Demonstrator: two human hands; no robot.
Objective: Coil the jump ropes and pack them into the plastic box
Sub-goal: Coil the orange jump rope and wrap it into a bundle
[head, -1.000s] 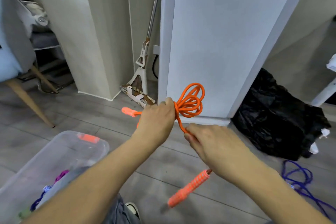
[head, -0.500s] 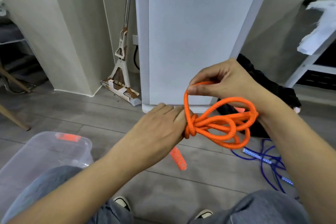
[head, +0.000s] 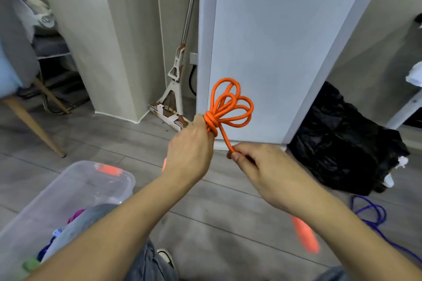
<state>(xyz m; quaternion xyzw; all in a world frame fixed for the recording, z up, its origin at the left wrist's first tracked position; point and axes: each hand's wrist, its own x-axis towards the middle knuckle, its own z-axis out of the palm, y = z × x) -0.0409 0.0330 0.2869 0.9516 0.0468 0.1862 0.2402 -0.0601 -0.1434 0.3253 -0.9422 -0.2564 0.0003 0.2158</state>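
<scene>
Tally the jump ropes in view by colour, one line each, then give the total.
Orange: 1, the orange rope, gripped by the left hand with its tail pinched by the right hand.
Purple: 1, the purple rope on the floor.
Magenta: 1, the magenta rope in the plastic box.
Dark blue: 1, the dark blue rope, partly hidden in the box.
Total: 4
</scene>
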